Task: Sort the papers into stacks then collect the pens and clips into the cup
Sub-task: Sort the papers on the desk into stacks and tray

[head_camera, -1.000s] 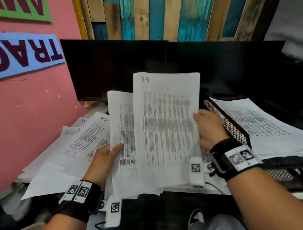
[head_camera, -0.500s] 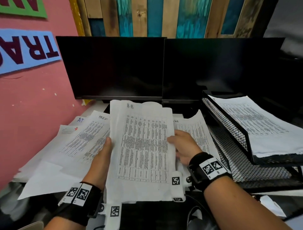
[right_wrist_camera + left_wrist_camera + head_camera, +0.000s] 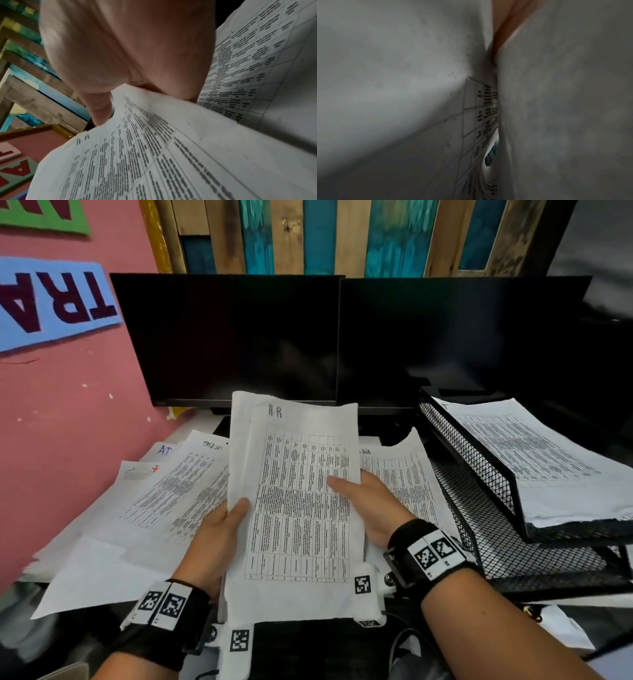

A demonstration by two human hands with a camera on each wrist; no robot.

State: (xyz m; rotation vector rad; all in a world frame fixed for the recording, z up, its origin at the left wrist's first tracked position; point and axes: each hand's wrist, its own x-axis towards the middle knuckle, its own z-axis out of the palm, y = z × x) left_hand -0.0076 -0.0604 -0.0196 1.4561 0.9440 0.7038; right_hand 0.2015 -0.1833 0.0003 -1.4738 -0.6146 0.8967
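Note:
I hold a small stack of printed table sheets (image 3: 294, 501) upright in front of me; its top page is headed "H.R". My left hand (image 3: 219, 529) grips the stack's left edge, thumb on the front. My right hand (image 3: 363, 501) pinches the right edge, thumb across the print. In the right wrist view the thumb lies on the same sheet (image 3: 154, 155). The left wrist view is filled by paper (image 3: 402, 94) close to the lens. More printed sheets (image 3: 161, 494) lie fanned out on the desk at the left. No pens, clips or cup show.
A black mesh tray (image 3: 479, 474) at the right holds a pile of sheets (image 3: 534, 453) on its upper tier. Another sheet (image 3: 407, 477) lies under my right hand. Two dark monitors (image 3: 335, 337) stand behind. A pink wall (image 3: 51, 422) closes the left side.
The sheet that my right hand held high has come down and left onto the stack in my left hand. Both hands now hold the stack together, lower and nearer to me.

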